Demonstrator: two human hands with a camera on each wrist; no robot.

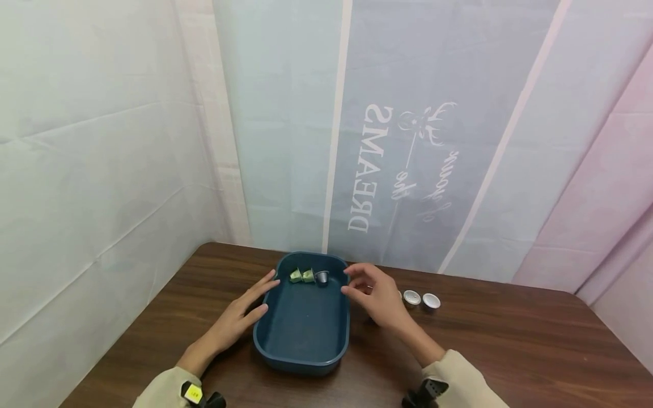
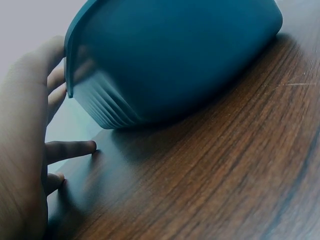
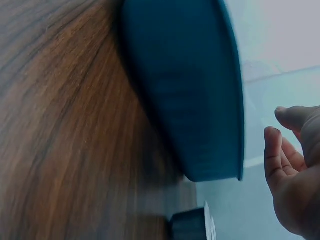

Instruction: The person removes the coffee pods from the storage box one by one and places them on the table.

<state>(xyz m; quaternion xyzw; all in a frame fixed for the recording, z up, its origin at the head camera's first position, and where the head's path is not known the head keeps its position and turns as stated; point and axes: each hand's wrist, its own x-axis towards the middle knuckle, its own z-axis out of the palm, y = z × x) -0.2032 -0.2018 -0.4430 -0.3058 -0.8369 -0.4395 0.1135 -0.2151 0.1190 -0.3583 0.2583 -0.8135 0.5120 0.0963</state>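
A blue rectangular basin (image 1: 302, 323) stands on the table. Two green coffee capsules (image 1: 302, 276) and a dark coffee capsule (image 1: 322, 277) lie in its far end. My left hand (image 1: 237, 320) rests at the basin's left side, fingers stretched out; in the left wrist view some fingertips touch its rim, while others reach down toward the table. Beside the right rim, my right hand (image 1: 377, 297) has loosely bent fingers. In the right wrist view, a gap shows between thumb and forefinger (image 3: 272, 145), with nothing held there.
Right of my right hand, white-lidded capsules (image 1: 411, 298) stand on the wooden table (image 1: 490, 340), one partly hidden by the hand. A dark-bodied capsule (image 3: 189, 225) shows low in the right wrist view. Printed cloth (image 1: 285, 141) hangs behind the table's far edge.
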